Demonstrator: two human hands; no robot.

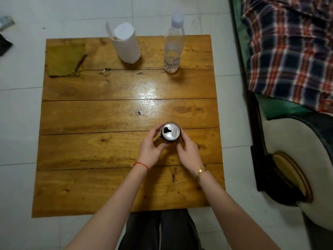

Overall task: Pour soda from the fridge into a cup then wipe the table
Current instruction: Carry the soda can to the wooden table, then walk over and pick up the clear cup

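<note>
Soda can (170, 131) upright on wooden table (90, 186), center-right of frame, top already open. Left hand (151, 152) and right hand (189, 153) both curl fingers round the can's sides. White paper cup (127, 42) upper middle, clear plastic bottle (173, 46) right of it, olive cloth (65, 59) upper left corner.

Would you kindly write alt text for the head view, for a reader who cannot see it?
Both hands, the left hand and right hand, hold an opened soda can upright on a wooden table. Across it stand a white cup and clear bottle, with a cloth at the far left corner.
</note>
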